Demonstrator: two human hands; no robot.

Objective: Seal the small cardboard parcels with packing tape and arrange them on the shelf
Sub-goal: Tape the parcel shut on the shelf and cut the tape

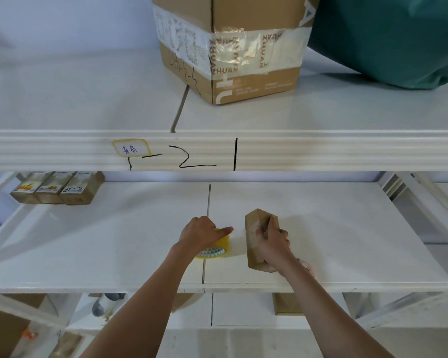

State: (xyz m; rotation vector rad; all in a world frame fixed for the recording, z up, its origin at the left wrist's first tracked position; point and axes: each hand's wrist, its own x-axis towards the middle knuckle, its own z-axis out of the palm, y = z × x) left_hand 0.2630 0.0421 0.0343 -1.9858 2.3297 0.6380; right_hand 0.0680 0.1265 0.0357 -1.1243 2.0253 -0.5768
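My left hand (201, 232) is wrapped around the yellowish roll of clear packing tape (214, 248), just left of centre in the lower half of the frame, thumb sticking out to the right. A strip of tape runs from the roll over to the small brown cardboard parcel (255, 241) right beside it. My right hand (273, 244) is gripping that parcel from its right side, fingers curled over the top face, and the parcel sits on the white middle shelf board (347, 241), a bit right of centre.

Over in the left of the frame, tucked under the beam at the back of the same shelf, there's a row of three small brown parcels with printed labels (56, 188), touching side by side. So those are well apart from the one I'm holding.

The white ribbed shelf beam (321, 151) crosses the middle of the frame, with a yellow-bordered handwritten label sticker (131, 148) and some black marker scribbles on it. Up top on the upper shelf there's a big brown cardboard box wrapped in printed tape (233, 47), and a dark green bag (388, 37) in the upper right corner, leaning against it.
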